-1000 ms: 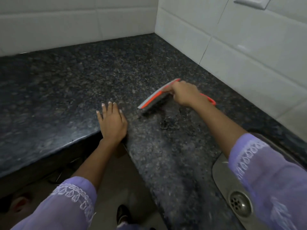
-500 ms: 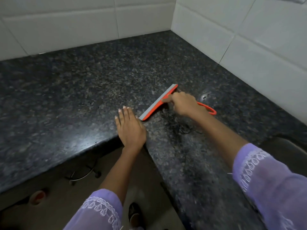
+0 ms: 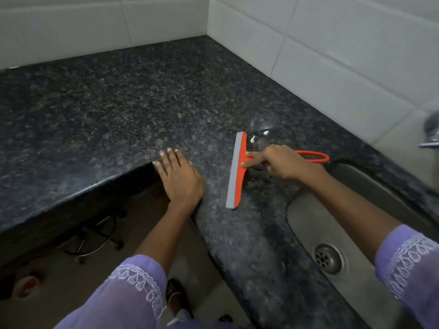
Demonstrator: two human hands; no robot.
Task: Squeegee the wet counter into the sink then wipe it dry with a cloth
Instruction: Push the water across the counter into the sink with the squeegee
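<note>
An orange squeegee [image 3: 236, 172] with a grey rubber blade lies blade-down on the dark speckled granite counter [image 3: 118, 110], just left of the steel sink [image 3: 356, 233]. My right hand [image 3: 282, 163] grips its handle, index finger stretched along the orange head; the handle's loop sticks out behind the hand toward the sink. A small puddle of water [image 3: 259, 136] glistens beside the blade's far end. My left hand [image 3: 178, 178] rests flat, fingers straight, on the counter's inner corner edge. No cloth is in view.
White tiled walls [image 3: 332, 55] close the counter at the back and right. A tap [image 3: 431, 134] shows at the right edge above the sink, whose drain [image 3: 329, 258] is near the lower right. Below the counter is floor with a wire stand [image 3: 99, 238].
The squeegee has swung from a diagonal to nearly straight front-to-back and moved right toward the sink. The view shifted, bringing sink and drain back in. My left hand stays flat on the edge.
</note>
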